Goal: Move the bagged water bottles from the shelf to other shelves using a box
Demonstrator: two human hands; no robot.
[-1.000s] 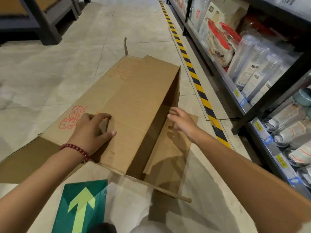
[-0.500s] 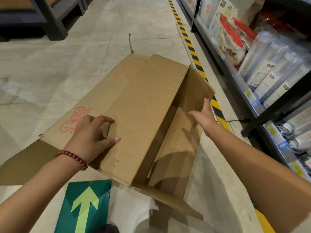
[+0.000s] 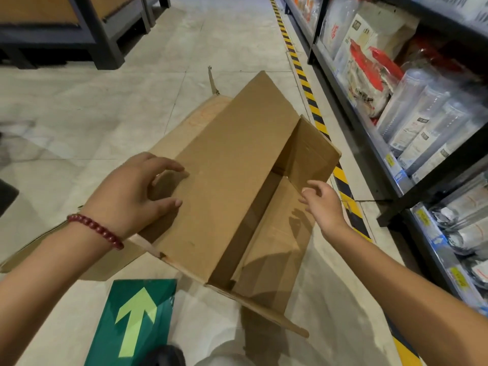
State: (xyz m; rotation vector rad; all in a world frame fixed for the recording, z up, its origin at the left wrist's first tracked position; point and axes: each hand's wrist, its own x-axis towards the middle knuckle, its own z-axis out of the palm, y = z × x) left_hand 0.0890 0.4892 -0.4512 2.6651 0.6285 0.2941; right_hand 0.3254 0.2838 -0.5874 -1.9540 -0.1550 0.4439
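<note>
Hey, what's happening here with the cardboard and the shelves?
A person is setting up an empty brown cardboard box on the tiled floor beside the dark metal store shelves. The left hand, with a red bead bracelet on its wrist, rests on the box's long flap, fingers curled loosely. The right hand reaches toward the open inside, holding nothing. The clear bagged water bottles are not yet moved; they lie on the shelf to the right.

Your left hand (image 3: 132,191) hides part of the box (image 3: 227,180); the picture's right edge cuts the bagged water bottles (image 3: 420,128), labels too blurred to read.
</note>
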